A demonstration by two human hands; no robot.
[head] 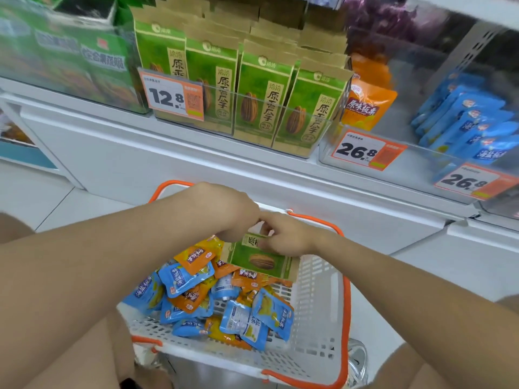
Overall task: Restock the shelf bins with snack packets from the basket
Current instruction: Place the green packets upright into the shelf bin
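Hands meet over the far end of a white perforated plastic basket with orange rim and handles point(317, 327). Both grip one green-and-tan paper packet printed with a striped sunflower seed point(262, 262), which stands on edge against the basket's far right corner. The left hand point(224, 211) curls down over the packet's top from the left, its fingers hidden behind its knuckles. The right hand point(286, 234) pinches the same top edge from the right, thumb in front. The two hands touch each other.

Below and nearer than the hands, a loose heap fills the basket: small blue foil snack pouches point(269, 310) mixed with small orange foil snack pouches point(193, 259).

Beyond and above the hands, on a white shelf, a clear plastic bin point(280, 113) holds upright rows of matching green seed packets point(261, 99), with an orange-and-white price tag reading 12.8 point(172, 96) clipped to its front left. Right of that bin, another clear bin holds an orange pouch point(368, 108) behind a 26.8 price tag point(365, 150). Further right, blue pouches point(466, 127) stand in a third bin.
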